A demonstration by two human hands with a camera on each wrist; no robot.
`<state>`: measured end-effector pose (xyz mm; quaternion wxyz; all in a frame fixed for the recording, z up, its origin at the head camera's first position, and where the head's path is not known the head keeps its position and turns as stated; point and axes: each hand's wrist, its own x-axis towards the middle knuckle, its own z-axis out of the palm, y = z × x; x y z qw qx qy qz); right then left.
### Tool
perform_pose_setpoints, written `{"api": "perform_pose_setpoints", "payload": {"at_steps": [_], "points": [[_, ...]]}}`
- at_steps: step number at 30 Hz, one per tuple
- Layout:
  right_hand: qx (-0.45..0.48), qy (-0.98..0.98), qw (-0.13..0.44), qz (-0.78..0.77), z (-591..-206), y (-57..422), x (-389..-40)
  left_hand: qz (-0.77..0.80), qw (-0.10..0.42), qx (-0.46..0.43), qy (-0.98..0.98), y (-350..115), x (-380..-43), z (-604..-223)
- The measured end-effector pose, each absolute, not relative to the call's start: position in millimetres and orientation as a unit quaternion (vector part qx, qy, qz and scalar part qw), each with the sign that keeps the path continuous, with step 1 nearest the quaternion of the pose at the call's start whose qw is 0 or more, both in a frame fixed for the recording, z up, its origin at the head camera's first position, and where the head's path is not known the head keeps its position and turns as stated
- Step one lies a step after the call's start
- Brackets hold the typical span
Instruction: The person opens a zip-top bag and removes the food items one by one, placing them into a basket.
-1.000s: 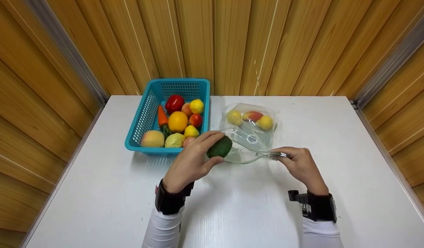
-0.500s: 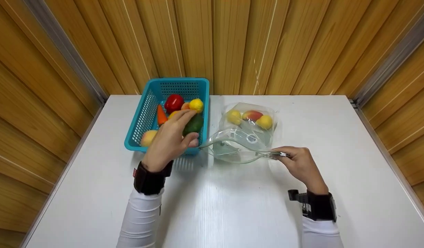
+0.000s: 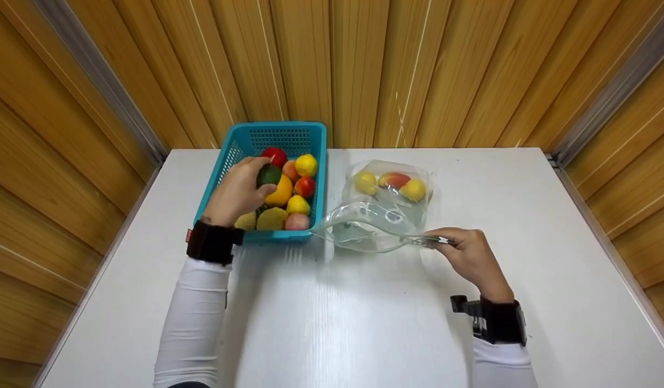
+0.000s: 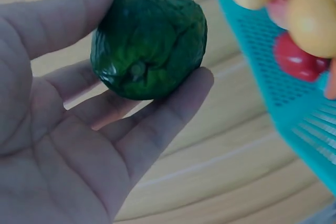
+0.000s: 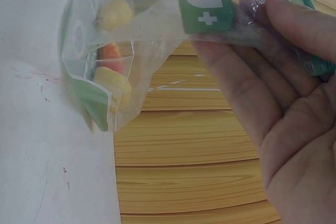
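Observation:
My left hand holds a dark green, rounded fruit above the left side of the blue basket. In the left wrist view the green fruit sits between thumb and fingers, its wrinkled, glossy end with a small stem mark facing the camera. My right hand pinches the right edge of a clear plastic bag. The bag's mouth gapes towards me. Inside its far end lie two yellow fruits and a red-yellow fruit. A green label shows on the bag in the right wrist view.
The basket holds several fruits and vegetables, among them an orange, a red pepper and a lemon. It stands on the white table, left of the bag. Wood-patterned walls enclose the back and sides.
My left hand has carried the green fruit leftwards from the bag's mouth to above the basket. The right hand and the bag have stayed in place.

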<state>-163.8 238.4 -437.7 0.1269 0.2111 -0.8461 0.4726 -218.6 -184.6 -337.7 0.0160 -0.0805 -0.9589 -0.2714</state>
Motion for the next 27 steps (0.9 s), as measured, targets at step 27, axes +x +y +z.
{"api": "perform_pose_setpoints", "payload": {"at_steps": [27], "points": [[0.205, -0.849, 0.124, 0.471, -435, 240, -165, -0.194, -0.146, 0.022, -0.970, -224, -276, -376]]}}
